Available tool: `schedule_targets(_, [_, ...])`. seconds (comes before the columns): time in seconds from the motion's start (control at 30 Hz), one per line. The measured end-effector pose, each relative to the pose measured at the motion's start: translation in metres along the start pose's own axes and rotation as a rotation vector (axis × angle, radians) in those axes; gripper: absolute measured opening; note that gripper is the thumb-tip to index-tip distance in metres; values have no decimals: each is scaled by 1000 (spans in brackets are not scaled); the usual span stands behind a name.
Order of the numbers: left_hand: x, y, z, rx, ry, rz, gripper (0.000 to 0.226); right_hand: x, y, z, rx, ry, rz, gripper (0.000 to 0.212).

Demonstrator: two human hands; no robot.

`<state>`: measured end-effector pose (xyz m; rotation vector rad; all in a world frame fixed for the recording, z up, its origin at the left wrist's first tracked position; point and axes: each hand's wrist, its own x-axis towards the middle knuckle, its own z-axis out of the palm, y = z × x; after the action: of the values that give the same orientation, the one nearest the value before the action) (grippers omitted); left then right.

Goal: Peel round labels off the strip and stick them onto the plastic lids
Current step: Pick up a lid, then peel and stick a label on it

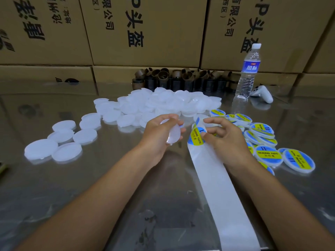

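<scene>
A round blue-and-yellow label point(195, 137) reading "SOLDERING PASTE" is pinched under the thumb of the right hand point(226, 142) at the top of the white backing strip point(217, 187), which is laid across the steel counter point(90, 187) to its near edge. A plain translucent lid point(175, 134) is gripped in the curled left hand point(159, 134), just beside the label. Unlabelled lids point(163, 102) are heaped behind the hands; labelled lids point(268, 154) are piled at right. Cartons point(145, 29) printed "头盔" are stacked behind a water bottle point(247, 75). Bare counter is seen at near left.
</scene>
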<state>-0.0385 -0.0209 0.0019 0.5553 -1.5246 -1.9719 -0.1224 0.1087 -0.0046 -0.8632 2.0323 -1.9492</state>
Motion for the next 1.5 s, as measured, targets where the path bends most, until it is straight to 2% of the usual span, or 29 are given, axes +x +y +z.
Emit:
schedule_targets(0.07, [-2, -1, 1, 91, -13, -26, 11, 1, 1, 0, 65, 15, 9, 25])
schedule_targets(0.23, [-5, -4, 3, 250, -134, -117, 41, 3, 1, 0, 200, 11, -5, 24])
schedule_targets(0.37, [-3, -6, 1, 176, -137, -127, 36, 3, 1, -1, 174, 10, -39, 23])
schedule_targets(0.53, [0, -9, 0, 13, -102, -97, 29, 1, 2, 3, 9, 45, -110, 20])
schedule_targets(0.67, [0, -13, 3, 23, -102, -77, 2, 0, 7, 3, -329, 144, -370, 23])
schedule_targets(0.77, [-1, -14, 4, 31, -164, -86, 12, 0, 10, 1, -525, 187, -479, 29])
schedule_targets(1.0, [-2, -9, 2, 24, -260, -159, 37, 1, 9, 1, -539, 202, -462, 28])
schedule_targets(1.23, [-2, -10, 3, 39, -261, -163, 31, 0, 8, 0, -576, 179, -493, 20])
schedule_targets(1.37, [0, -9, 3, 55, -225, -163, 31, -3, 5, 2, -510, 130, -485, 11])
schedule_targets(1.5, [0, -9, 3, 110, -178, -146, 30, -5, -1, 6, -293, 58, -364, 26])
